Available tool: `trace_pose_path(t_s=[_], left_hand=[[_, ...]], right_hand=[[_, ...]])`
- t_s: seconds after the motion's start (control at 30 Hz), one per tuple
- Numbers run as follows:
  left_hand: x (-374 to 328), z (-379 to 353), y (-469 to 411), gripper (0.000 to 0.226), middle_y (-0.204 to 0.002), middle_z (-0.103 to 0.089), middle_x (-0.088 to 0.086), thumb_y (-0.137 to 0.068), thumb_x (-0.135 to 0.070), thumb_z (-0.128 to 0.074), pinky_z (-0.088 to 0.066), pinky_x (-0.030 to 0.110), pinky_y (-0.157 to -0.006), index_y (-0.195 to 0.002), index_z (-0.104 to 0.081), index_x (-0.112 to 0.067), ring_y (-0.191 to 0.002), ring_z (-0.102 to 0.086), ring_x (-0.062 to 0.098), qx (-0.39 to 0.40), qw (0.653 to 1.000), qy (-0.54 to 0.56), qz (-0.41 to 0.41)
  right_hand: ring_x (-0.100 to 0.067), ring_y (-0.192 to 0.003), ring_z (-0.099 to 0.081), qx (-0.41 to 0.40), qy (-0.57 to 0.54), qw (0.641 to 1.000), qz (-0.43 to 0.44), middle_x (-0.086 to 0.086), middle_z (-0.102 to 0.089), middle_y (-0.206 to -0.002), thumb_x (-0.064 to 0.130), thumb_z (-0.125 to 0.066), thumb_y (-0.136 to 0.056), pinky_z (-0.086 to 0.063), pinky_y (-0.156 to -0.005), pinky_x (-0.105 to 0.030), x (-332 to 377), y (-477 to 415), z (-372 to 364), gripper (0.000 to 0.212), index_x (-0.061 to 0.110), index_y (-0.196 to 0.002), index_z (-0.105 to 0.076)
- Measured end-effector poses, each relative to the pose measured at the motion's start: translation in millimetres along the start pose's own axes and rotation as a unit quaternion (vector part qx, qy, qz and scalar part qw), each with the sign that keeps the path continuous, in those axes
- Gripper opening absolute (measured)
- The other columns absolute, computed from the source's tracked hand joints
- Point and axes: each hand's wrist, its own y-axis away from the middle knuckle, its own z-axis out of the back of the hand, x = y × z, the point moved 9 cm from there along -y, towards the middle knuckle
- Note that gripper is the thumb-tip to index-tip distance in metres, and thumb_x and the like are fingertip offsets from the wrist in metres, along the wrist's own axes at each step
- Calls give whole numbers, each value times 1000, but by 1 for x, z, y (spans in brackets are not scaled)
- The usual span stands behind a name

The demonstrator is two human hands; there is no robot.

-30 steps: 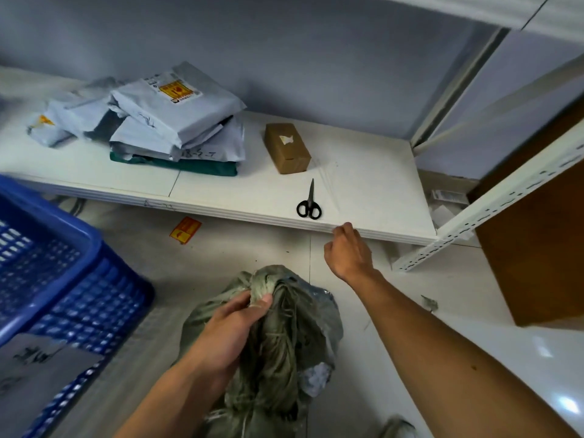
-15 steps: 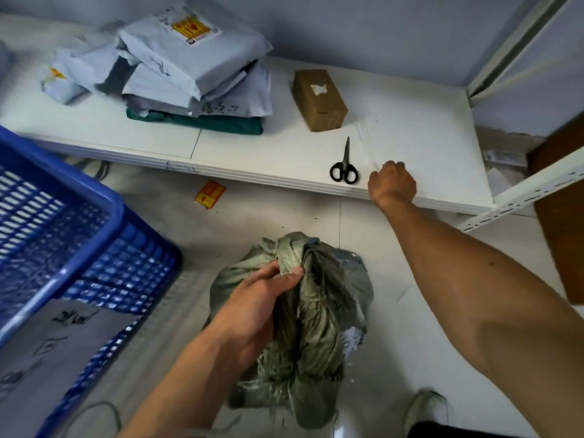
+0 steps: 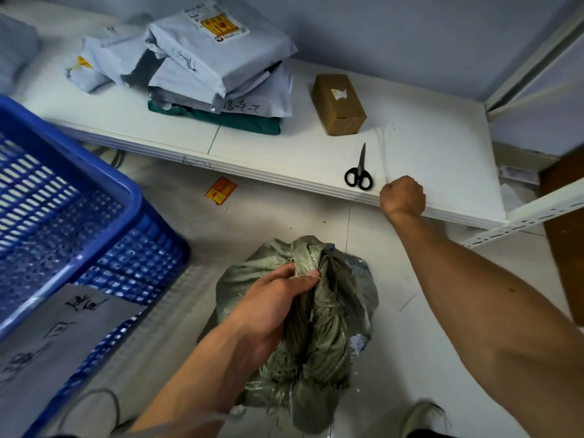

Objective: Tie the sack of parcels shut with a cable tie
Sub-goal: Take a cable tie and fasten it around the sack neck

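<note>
On the floor stands a green woven sack (image 3: 338, 327), and my left hand (image 3: 271, 305) grips its gathered neck. A thin bundle of white cable ties (image 3: 383, 150) lies on the white shelf (image 3: 442, 172), just right of the black scissors (image 3: 358, 175). My right hand (image 3: 403, 194) is at the shelf's front edge. Its fingers are curled over the near end of the ties, and the back of the hand hides the fingertips.
A brown cardboard box (image 3: 338, 102) and a pile of grey mailer bags (image 3: 215, 64) sit on the shelf. A blue plastic crate (image 3: 72, 222) stands to the left on the floor. A yellow label (image 3: 220, 190) lies under the shelf edge. A shelf upright (image 3: 531, 216) is at the right.
My right hand has reached from the shelf's front edge onto the near end of the cable ties. My left hand has kept its grip on the sack neck.
</note>
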Motion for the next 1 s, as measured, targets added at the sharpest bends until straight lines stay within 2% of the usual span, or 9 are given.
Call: trace_pose_path(t_s=[0.1,0.17,0.23,0.33,0.5,0.63,0.77,0.87,1.0], left_hand=[[-1,-6,4,74,-110,-71,2,-91,-5,-72,-48,35,-103,-154,-35,-10,-110,-68,18,0,1000,-2,3],[1,-10,7,74,-107,-72,1,-91,-4,-71,-49,34,-100,-155,-34,-10,-109,-69,18,6,1000,-6,1],[6,-11,9,74,-113,-74,4,-91,-5,-71,-47,38,-107,-154,-35,-11,-111,-69,20,10,1000,-15,1],[14,-11,11,73,-120,-72,7,-90,-5,-72,-44,43,-112,-153,-36,-10,-115,-68,23,17,1000,-19,-1],[19,-5,20,82,-131,-68,6,-82,-10,-79,-39,46,-117,-153,-38,-12,-121,-64,24,24,999,-28,-15],[21,-2,28,74,-121,-74,6,-83,-9,-78,-44,41,-110,-148,-43,-13,-114,-69,22,33,999,-25,-25],[23,0,30,85,-134,-68,7,-74,-18,-89,-37,46,-118,-148,-46,-15,-125,-63,24,38,998,-36,-38],[23,-1,33,92,-132,-69,8,-65,-19,-92,-38,47,-117,-146,-47,-14,-124,-64,26,46,997,-31,-48],[28,-7,46,99,-146,-59,7,-60,-29,-94,-31,52,-121,-147,-47,-21,-136,-53,27,75,995,-49,-49]], right_hand=[[-41,-110,-66,10,-49,998,-33,-23,-71,-115,19,-54,-96,-53,-91,-38,-11,9,5,30,-1,-111,-72],[-36,-101,-71,36,-103,992,-56,-19,-76,-103,23,-55,-89,-58,-89,-37,-18,12,7,31,1,-96,-76],[-29,-84,-76,66,-173,979,-89,-9,-79,-84,20,-53,-83,-61,-84,-39,-25,9,5,26,7,-73,-73],[-21,-73,-77,83,-258,956,-115,-3,-78,-74,13,-59,-88,-62,-83,-38,-29,12,7,26,12,-64,-69],[-17,-76,-74,80,-274,949,-134,2,-77,-80,13,-61,-90,-59,-86,-33,-35,24,16,29,16,-61,-66],[-21,-75,-76,114,-289,933,-180,-1,-77,-72,8,-61,-90,-61,-77,-32,-48,31,14,18,6,-73,-65],[-25,-72,-76,137,-321,920,-180,-11,-76,-82,6,-54,-96,-56,-61,-27,-51,46,19,18,2,-81,-64],[-21,-67,-73,139,-359,904,-187,-10,-75,-80,7,-56,-96,-55,-61,-29,-49,55,27,17,0,-87,-67],[-21,-62,-68,116,-418,879,-196,-9,-69,-76,5,-50,-98,-53,-63,-26,-44,61,48,16,2,-86,-60]])
